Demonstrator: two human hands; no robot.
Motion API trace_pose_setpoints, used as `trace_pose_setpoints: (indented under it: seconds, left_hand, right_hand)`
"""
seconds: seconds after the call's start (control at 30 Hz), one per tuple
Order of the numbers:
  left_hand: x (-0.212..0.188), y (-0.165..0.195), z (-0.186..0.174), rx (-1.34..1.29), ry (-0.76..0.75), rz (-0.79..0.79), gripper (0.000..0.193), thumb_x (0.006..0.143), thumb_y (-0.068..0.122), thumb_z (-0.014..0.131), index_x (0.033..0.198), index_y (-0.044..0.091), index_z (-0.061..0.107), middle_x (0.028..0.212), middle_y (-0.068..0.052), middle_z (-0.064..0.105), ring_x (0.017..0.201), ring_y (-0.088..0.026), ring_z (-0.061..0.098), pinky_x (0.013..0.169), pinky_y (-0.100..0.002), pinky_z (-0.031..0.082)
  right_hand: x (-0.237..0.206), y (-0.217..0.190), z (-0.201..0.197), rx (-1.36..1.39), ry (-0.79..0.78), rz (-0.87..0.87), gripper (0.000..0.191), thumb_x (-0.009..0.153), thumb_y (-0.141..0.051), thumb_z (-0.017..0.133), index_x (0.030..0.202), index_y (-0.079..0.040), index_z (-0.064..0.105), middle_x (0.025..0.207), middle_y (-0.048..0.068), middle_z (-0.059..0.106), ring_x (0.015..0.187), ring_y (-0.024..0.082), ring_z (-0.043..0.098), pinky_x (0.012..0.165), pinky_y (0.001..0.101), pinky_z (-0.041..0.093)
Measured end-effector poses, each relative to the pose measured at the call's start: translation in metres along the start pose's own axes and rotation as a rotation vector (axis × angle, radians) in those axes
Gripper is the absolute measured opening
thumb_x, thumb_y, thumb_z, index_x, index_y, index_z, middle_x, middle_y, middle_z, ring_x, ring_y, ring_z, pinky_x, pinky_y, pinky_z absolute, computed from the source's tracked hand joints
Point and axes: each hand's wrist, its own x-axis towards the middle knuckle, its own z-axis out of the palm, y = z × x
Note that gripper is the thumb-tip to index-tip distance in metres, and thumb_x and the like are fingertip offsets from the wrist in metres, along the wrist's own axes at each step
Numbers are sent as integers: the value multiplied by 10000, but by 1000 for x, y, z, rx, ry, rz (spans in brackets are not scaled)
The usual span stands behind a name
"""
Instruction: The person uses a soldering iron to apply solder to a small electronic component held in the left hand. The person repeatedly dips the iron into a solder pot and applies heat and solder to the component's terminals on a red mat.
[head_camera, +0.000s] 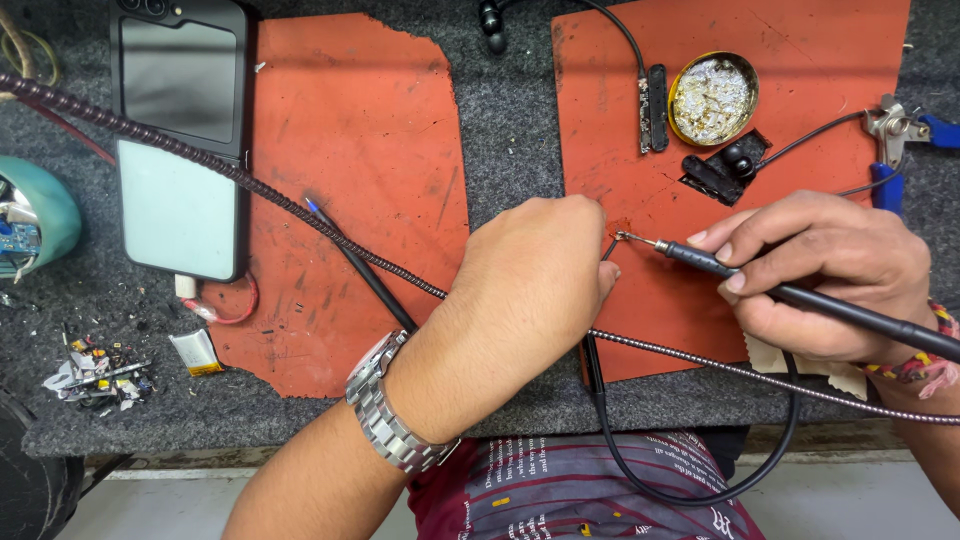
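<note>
From the head camera, the right hand grips a slim black soldering iron like a pen, fingers clamped round its matte barrel, metal tip resting on the right-hand orange rubber mat. The left hand, a steel link watch on its wrist, is curled into a loose fist on that mat's left edge, fingertips drawn together just beside the iron's tip; what they pinch is hidden. Above the tip on the mat sit a round brass tin of silvery wire wool and a small black earbud. Well left of the mat, a glossy folding phone lies on the grey felt table
</note>
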Motion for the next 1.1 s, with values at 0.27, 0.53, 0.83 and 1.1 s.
trace_pose_setpoints:
  seconds: [0.27,0.53,0.83,1.1]
  left_hand:
    - [-2,-2,3,-3,21,16,246,835,236,755,859,9,665,833,-203,711,862,-395,709,746,-513,556]
    - [-3,-1,2,0,21,16,236,844,230,741,869,9,662,840,-200,710,862,-400,705,743,-515,554]
    - [-3,-1,2,0,20,20,232,842,228,743,858,9,669,842,-206,710,869,-405,702,751,-521,552]
    - [-3,-3,4,0,32,36,237,837,224,749,869,4,665,843,-206,709,865,-402,705,746,-517,554]
  right_hand:
    - [0,2,2,-50,-23,7,116,765,-14,755,825,-73,676,971,63,686,1067,280,757,912,360,640]
    - [1,2,4,-48,-7,-7,128,751,-10,759,827,-69,675,968,62,686,1059,278,758,904,355,640]
    - [0,2,2,-3,10,-18,112,774,-16,746,841,-68,673,975,69,682,1063,285,752,936,379,640]
    - [-1,3,5,-44,-2,-8,126,757,-8,759,826,-70,674,961,64,691,1051,281,761,903,359,643]
